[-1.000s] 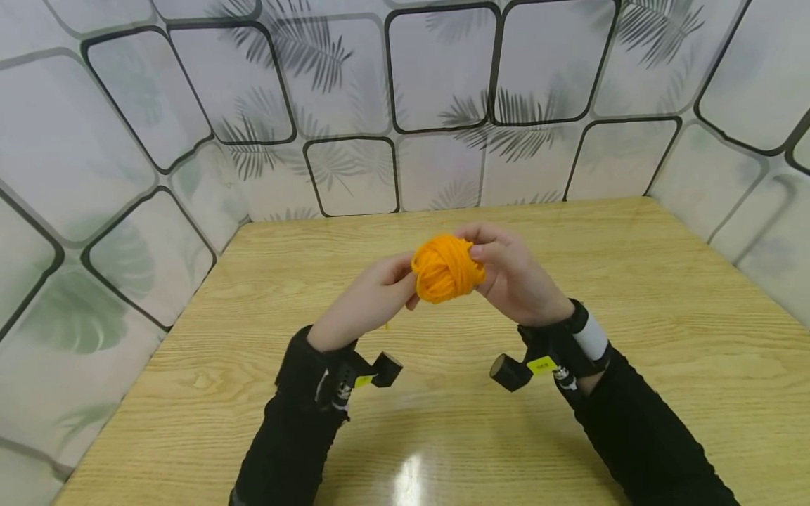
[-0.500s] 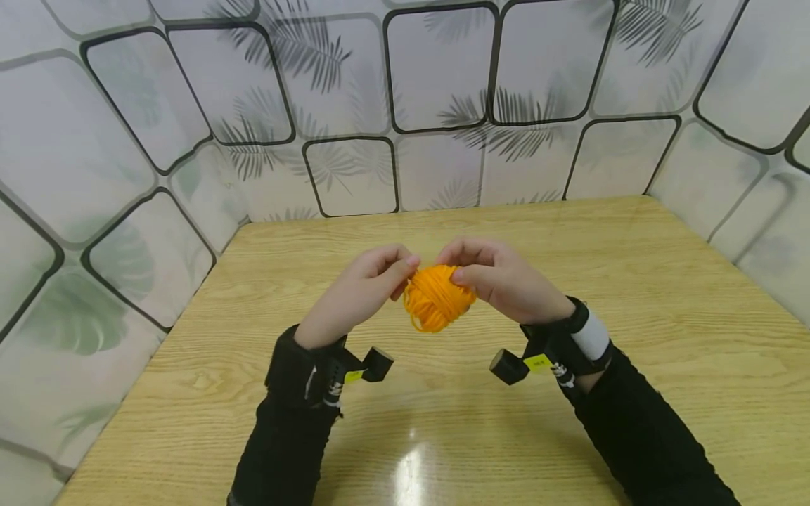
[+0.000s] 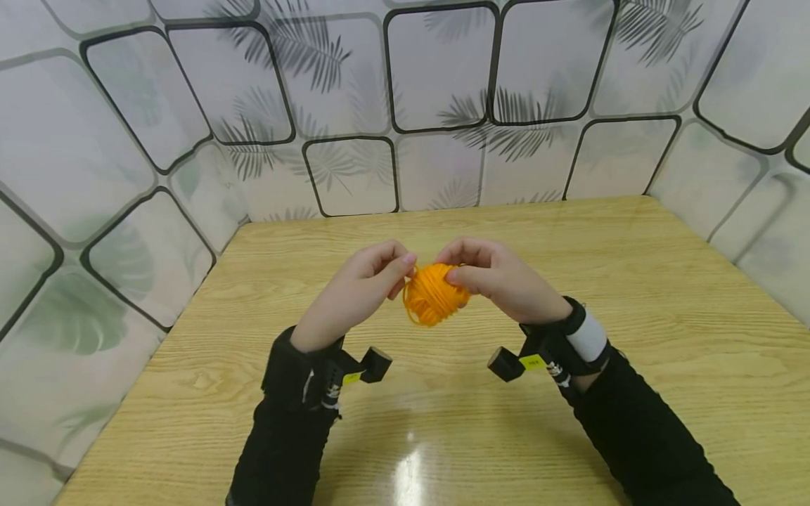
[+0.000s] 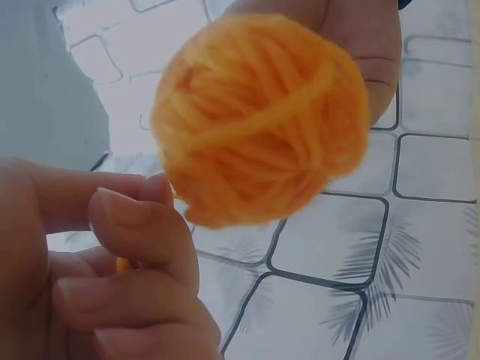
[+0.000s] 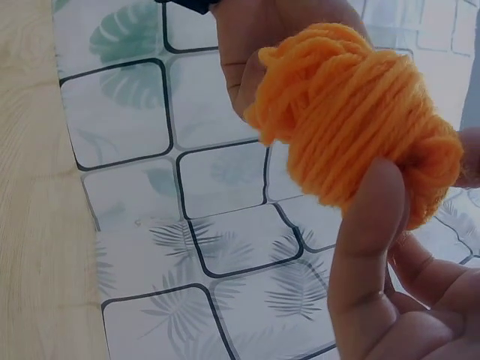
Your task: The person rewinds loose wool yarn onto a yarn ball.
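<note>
An orange ball of yarn (image 3: 433, 295) is held up above the table between both hands. My right hand (image 3: 509, 281) grips it from the right, thumb (image 5: 371, 217) pressed on its wound strands. At its left side my left hand (image 3: 357, 292) pinches a strand of the yarn between thumb and forefinger. In the left wrist view the ball (image 4: 259, 124) stands just past those pinching fingertips (image 4: 127, 206), and a bit of orange strand (image 4: 124, 265) shows between the curled fingers. A loose loop hangs along the ball's left edge in the head view.
The light wooden table (image 3: 253, 295) stretches out beneath the hands. Behind it and at both sides stand walls (image 3: 443, 169) covered with a leaf and rounded-square pattern. Each wrist wears a black strap with a small camera block (image 3: 376, 364).
The ball has come lower and turned in the right hand. My left hand has shifted slightly left and up, from beside the ball to a strand at its upper left.
</note>
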Demonstrator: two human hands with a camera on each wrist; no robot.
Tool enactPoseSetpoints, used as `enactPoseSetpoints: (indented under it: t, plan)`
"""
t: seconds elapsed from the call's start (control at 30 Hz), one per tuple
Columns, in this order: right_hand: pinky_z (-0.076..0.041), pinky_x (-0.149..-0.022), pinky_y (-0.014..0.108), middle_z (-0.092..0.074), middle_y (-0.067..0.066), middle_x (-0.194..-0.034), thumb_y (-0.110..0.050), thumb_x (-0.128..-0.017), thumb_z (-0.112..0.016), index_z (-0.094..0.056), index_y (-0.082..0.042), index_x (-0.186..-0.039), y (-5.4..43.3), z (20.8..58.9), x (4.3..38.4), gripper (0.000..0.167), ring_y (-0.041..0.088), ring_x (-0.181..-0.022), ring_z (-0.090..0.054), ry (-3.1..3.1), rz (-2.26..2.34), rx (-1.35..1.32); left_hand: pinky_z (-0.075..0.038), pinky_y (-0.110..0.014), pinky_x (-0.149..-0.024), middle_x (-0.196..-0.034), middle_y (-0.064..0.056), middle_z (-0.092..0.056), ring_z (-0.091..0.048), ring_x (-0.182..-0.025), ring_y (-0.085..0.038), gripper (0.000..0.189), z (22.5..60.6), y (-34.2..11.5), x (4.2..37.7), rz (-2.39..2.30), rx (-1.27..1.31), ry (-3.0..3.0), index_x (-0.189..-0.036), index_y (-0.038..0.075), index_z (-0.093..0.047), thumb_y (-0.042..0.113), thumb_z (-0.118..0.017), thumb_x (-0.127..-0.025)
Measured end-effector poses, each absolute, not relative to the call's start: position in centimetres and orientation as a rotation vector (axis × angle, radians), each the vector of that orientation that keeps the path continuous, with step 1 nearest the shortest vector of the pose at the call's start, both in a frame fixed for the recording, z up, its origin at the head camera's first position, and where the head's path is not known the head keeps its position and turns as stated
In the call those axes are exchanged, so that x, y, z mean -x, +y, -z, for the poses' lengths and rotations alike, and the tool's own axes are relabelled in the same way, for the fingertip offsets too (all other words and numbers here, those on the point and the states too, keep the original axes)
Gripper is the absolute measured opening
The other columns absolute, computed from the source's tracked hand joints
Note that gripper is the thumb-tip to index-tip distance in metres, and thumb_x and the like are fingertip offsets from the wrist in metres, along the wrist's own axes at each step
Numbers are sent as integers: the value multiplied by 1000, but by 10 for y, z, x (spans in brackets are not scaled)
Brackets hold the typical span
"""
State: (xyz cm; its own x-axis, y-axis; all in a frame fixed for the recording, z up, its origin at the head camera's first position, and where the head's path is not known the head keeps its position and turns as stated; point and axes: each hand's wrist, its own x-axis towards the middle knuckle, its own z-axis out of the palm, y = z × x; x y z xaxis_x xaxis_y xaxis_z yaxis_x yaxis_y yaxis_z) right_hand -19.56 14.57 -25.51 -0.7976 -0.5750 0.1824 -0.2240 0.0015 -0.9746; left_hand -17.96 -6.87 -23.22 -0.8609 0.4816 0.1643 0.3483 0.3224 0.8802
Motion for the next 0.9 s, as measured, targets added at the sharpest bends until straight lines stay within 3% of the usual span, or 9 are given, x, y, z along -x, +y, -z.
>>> enactPoseSetpoints:
  t: [0.5, 0.9]
  plan:
    - [-47, -65, 26, -57, 8, -93, -5, -90, -51, -52, 7, -106, 140, 261, 198, 20, 17, -74, -53, 2187, 1948, 763, -27, -26, -51, -69, -7, -43, -32, -54, -21, 21, 233, -72, 175, -1581, -787, 2456, -92, 6, -54, 21, -42, -100]
    - [-50, -70, 23, -55, 7, -97, -4, -92, -50, -50, 7, -110, 133, 262, 193, 21, 16, -79, -56, 2293, 2119, 640, -32, -28, -56, -72, -8, -48, -38, -59, -22, 20, 234, -68, 171, -1529, -815, 2489, -93, 8, -56, 23, -46, -98]
